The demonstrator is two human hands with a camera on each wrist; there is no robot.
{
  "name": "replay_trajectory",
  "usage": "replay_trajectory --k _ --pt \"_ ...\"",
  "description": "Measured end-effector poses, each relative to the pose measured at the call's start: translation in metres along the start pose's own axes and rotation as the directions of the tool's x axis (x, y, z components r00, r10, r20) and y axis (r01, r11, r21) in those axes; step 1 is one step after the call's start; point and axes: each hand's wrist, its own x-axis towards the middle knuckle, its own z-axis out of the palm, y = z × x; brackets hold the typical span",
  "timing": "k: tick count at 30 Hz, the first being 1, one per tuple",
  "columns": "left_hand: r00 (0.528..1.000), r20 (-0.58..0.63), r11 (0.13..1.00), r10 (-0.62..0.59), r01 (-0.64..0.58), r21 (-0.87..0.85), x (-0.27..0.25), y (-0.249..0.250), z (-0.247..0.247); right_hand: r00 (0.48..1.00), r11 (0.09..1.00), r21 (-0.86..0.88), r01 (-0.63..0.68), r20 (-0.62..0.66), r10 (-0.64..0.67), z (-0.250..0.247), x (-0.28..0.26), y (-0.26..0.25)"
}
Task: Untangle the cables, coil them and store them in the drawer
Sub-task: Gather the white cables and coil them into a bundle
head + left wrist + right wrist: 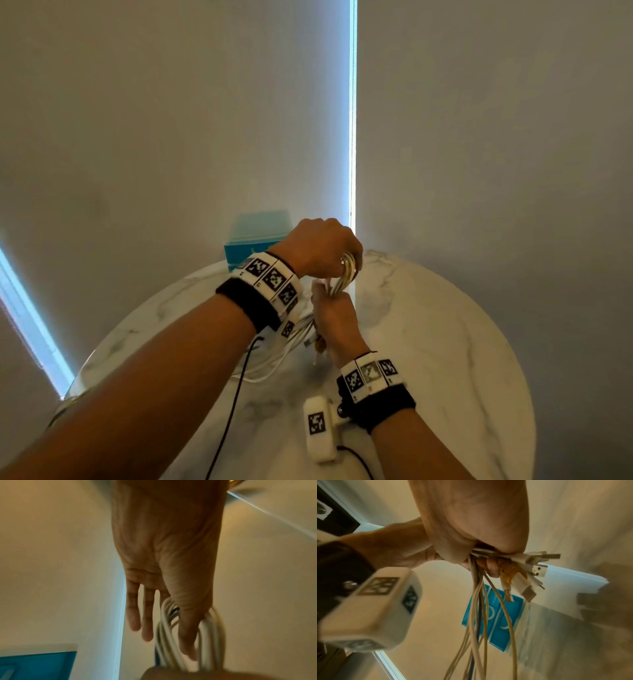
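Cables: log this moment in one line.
stage: coiling | left hand: loops of cables round fingers | right hand: grips plug ends | drawer unit: behind, untouched

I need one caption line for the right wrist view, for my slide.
Right hand grips a bundle of pale cables, connector ends fanning out beside the fist.

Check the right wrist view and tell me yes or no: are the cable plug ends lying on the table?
No: the right hand grips the cables, and their plug ends stick out of the fist in the air.
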Motion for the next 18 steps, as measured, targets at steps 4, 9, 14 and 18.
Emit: replay_trajectory --k 4,9,14,18 --pt "0.996 -0.087 0.987 -0.035 0.048 0.153 0.007 0.004 -0.005 0.991 0.996 -0.02 -0.086 0.097 0.087 -0.001 -0.001 -0.011" --pt "0.98 -0.153 0.968 0.125 -0.087 0.237 0.003 0.019 0.002 0.96 0.989 0.059 -0.138 0.254 0.119 -0.011 0.003 -0.01" --pt "0.959 -0.208 0.98 0.193 -0.178 0.089 -0.006 0.028 0.013 0.972 0.965 0.204 -0.165 0.201 0.123 -0.021 0.0 -0.008" --pt "0.972 -0.221 0.917 -0.085 -0.01 -0.399 -0.029 0.01 0.047 0.987 0.955 0.259 -0.145 0.098 0.124 -0.013 -0.001 -0.004"
